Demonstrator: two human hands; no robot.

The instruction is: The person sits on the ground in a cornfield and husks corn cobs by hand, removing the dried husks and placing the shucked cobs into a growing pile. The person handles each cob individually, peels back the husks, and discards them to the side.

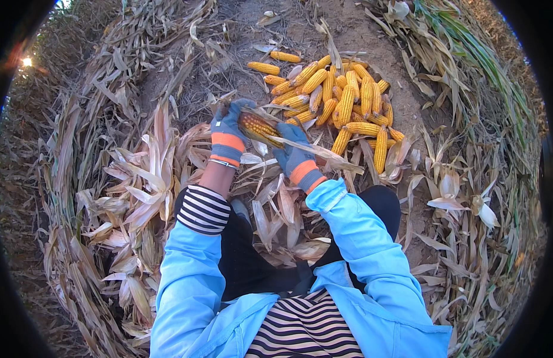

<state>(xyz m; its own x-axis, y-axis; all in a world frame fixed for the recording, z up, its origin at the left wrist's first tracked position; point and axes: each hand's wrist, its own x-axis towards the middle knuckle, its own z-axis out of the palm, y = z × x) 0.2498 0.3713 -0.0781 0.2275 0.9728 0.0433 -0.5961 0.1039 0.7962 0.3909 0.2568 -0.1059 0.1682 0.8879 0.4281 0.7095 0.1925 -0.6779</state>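
Note:
My left hand (229, 129), in a grey glove with orange bands at the cuff, grips one end of a partly husked corn ear (258, 129). Its darker orange-yellow kernels show between strips of dry husk. At the ear's other end is my right hand (294, 152), gloved alike, closed on the husk; a long dry strip (325, 153) trails from it to the right. Just beyond my hands lies a heap of husked yellow corn ears (346, 105) on the ground.
Loose dry husks (151, 183) pile up at the left and between my legs (281, 219). Dry corn stalks (70, 201) line the left side, and more stalks, some with green leaves (478, 53), line the right. Bare soil (348, 27) shows behind the heap.

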